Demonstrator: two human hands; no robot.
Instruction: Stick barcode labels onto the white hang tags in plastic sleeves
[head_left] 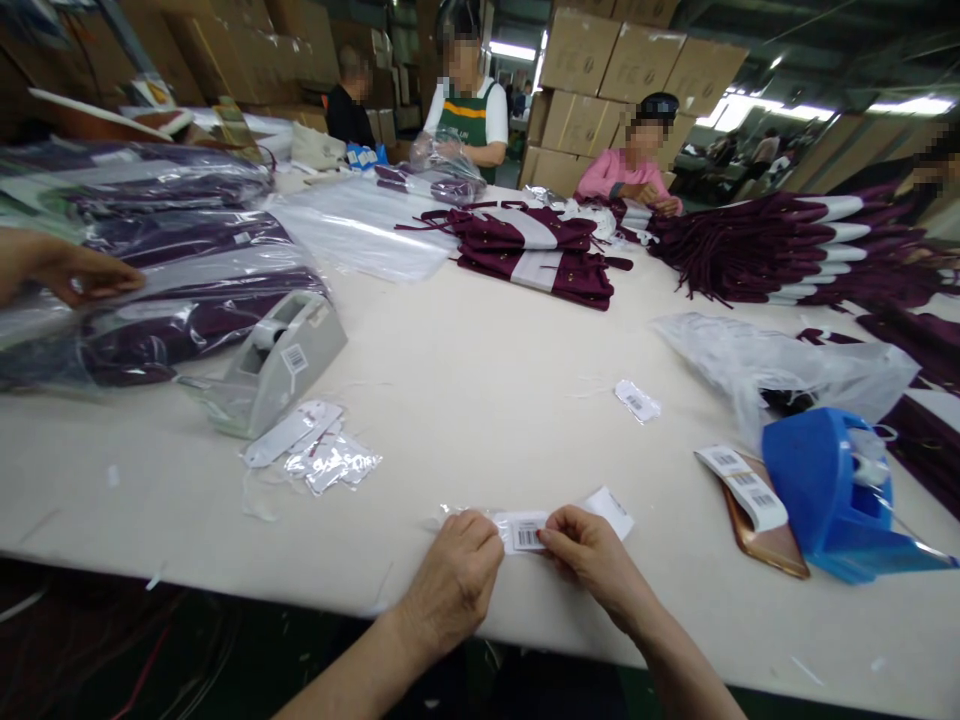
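Note:
Near the table's front edge, a white hang tag [508, 532] with a barcode label [526, 534] lies between my two hands. My left hand [463, 560] is closed on the tag's left end, where a bit of clear plastic pokes out beyond the fingers. My right hand [581, 550] pinches the right side by the barcode, thumb and forefinger together. A white paper piece [609, 512] sticks out behind the right fingers; whether it joins the tag I cannot tell. Farther up the table lies a single barcoded tag [637, 401].
On the left stand a grey tape dispenser [289, 360] and a pile of tags [330, 455]. To the right are a blue tape dispenser [825, 490] and a phone [772, 540] under a label strip [742, 485]. Folded maroon garments [536, 250] lie ahead. Another person's hand [82, 272] touches bagged garments.

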